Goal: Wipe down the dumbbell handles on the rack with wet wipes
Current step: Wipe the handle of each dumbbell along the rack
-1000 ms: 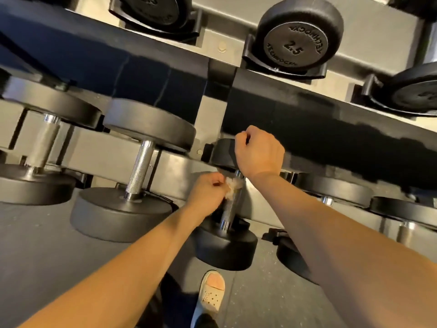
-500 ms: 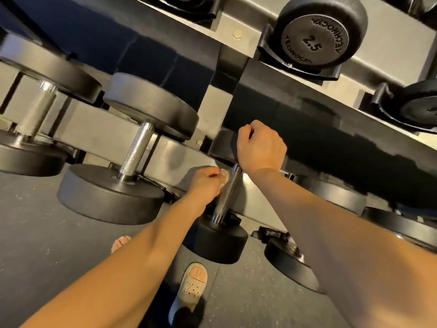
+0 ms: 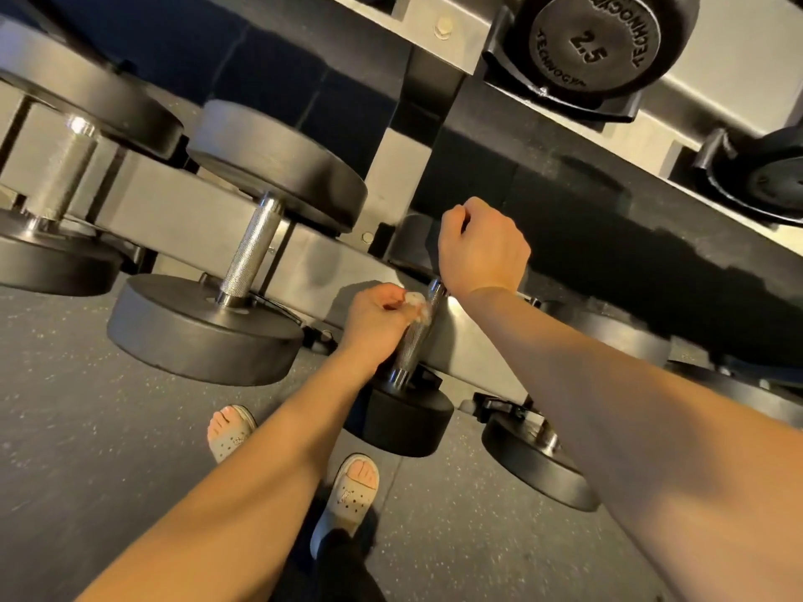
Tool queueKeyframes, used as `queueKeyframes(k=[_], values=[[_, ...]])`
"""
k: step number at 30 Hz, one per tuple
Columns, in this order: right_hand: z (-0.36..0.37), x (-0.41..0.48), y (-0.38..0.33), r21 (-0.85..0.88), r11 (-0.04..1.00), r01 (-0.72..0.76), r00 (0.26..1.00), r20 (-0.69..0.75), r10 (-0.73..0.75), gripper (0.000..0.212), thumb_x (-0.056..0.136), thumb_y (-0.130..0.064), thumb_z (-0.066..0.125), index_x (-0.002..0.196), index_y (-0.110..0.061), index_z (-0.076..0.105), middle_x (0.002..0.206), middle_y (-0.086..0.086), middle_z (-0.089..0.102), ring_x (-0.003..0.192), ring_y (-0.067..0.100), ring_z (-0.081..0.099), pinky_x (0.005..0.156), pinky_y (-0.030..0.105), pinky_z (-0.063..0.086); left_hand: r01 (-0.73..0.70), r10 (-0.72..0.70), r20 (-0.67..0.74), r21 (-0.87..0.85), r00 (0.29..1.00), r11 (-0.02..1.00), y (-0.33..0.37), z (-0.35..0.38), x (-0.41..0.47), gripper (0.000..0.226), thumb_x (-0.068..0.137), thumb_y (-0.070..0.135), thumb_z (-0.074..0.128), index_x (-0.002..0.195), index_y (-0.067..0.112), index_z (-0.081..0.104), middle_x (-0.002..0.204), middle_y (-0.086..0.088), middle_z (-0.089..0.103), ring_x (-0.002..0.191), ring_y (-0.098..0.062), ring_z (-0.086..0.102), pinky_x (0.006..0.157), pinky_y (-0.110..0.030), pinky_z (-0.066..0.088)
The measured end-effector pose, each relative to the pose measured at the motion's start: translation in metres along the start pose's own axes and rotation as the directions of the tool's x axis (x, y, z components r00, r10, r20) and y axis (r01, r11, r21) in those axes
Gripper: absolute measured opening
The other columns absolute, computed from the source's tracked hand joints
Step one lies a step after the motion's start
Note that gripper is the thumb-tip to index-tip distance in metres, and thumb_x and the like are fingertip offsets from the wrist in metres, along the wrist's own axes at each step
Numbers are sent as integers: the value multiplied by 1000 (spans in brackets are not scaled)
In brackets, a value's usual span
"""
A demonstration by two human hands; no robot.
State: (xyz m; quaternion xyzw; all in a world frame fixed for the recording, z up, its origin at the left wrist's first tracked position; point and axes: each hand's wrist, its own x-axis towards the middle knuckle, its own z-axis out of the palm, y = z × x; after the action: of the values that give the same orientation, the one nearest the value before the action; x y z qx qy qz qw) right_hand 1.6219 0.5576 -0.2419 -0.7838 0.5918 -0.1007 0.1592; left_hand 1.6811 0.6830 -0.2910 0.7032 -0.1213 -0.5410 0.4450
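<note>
**Desk:** What fills your feed?

**Me:** Mostly the rack (image 3: 165, 215). Its grey rails sit on two tiers and run from the near left up to the far right. Below it I see dark speckled floor (image 3: 87, 427).

**Desk:** And the weights?

**Me:** On the lower tier, left of my hands, a big dumbbell (image 3: 204, 332) lies with its knurled steel bar pointing away from me, one black head near and one far. A second large dumbbell (image 3: 48, 249) sits further left, blurred. On the upper tier, far right, a black head marked 2.5 (image 3: 591, 41) faces me from its cradle.

**Desk:** Where is the one you're wiping?

**Me:** The small dumbbell (image 3: 399, 417) is on the lower tier, just right of the big one. Its near head points toward me and its far head is up by the rail. The handle (image 3: 412, 343) shows as bare steel between them.

**Desk:** Hands?

**Me:** My right hand (image 3: 482, 249) is at the far end, with the fingers curled over the far head and the wrist just above the top of the handle. My left hand (image 3: 376, 319) is clenched round the wet wipe (image 3: 417, 304), a crumpled white wad pressed against the left side of the handle near its far end.

**Desk:** Anything smaller?

**Me:** Two pale slippers (image 3: 352, 493) stand on the floor under my left forearm, with toes showing.
</note>
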Motion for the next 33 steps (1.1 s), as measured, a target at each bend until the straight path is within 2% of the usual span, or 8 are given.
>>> queueKeyframes(k=[4, 9, 11, 19, 24, 27, 30, 33], values=[[0, 0, -1, 5, 1000, -4, 1000, -5, 4, 33, 103, -36, 44, 74, -25, 54, 64, -8, 53, 58, 11, 55, 59, 28, 51, -45, 39, 22, 421, 999, 906, -1, -8, -7, 16, 92, 17, 71, 79, 23, 67, 79, 3, 70, 78, -14, 66, 73, -29, 51], [0, 0, 1, -2, 1000, 6, 1000, 0, -6, 34, 103, -36, 43, 71, -28, 49, 63, -8, 51, 57, 10, 53, 57, 25, 47, 136, -145, -30, -214, 989, 967, 25, 10, 5, 29, 92, -3, 65, 78, 22, 70, 81, -2, 70, 87, -19, 65, 92, -40, 56], [1, 1, 1, -2, 1000, 11, 1000, -1, -11, 34, 104, -36, 43, 71, -28, 50, 63, -9, 51, 57, 9, 53, 56, 23, 45, 146, -158, -36, -221, 987, 964, 24, 12, 6, 29, 93, -1, 66, 78, 23, 71, 76, 2, 71, 83, -15, 65, 87, -36, 56], [2, 2, 3, -11, 1000, 18, 1000, 10, -17, 35, 104, -36, 42, 73, -25, 52, 62, -7, 51, 56, 11, 52, 57, 28, 49, 70, -177, 116, 612, 977, 788, 5, -27, -11, 7, 81, 9, 81, 88, 7, 79, 91, -7, 75, 92, -21, 70, 88, -37, 58], [2, 2, 3, -15, 1000, 23, 1000, 17, -23, 35, 104, -36, 42, 72, -26, 50, 62, -7, 50, 56, 10, 51, 55, 27, 45, 309, -316, -67, -96, 946, 946, 12, -1, 6, 25, 95, -2, 64, 77, 15, 68, 82, -5, 68, 77, -19, 67, 75, -36, 60], [2, 2, 5, -22, 999, 25, 999, 22, -25, 35, 104, -36, 41, 71, -28, 47, 62, -9, 49, 56, 9, 50, 54, 24, 39, 181, -188, 18, 189, 982, 965, 6, -2, 2, 26, 99, 9, 62, 78, 18, 74, 73, 1, 66, 72, -14, 61, 76, -29, 53], [2, 1, 4, -34, 999, 19, 1000, 22, -18, 34, 105, -36, 41, 71, -29, 46, 62, -9, 48, 56, 8, 49, 53, 22, 34, -61, -144, 251, 659, 957, 750, 6, -20, -2, 25, 95, 10, 62, 74, 16, 72, 75, -3, 64, 76, -19, 62, 69, -27, 45], [2, 1, 5, -36, 999, 13, 1000, 22, -12, 33, 105, -37, 41, 74, -27, 49, 63, -10, 49, 57, 8, 50, 54, 23, 37, -95, -144, 276, 698, 950, 710, 9, -28, -1, 14, 90, 9, 68, 77, 9, 74, 80, -13, 68, 83, -29, 67, 73, -37, 51]])
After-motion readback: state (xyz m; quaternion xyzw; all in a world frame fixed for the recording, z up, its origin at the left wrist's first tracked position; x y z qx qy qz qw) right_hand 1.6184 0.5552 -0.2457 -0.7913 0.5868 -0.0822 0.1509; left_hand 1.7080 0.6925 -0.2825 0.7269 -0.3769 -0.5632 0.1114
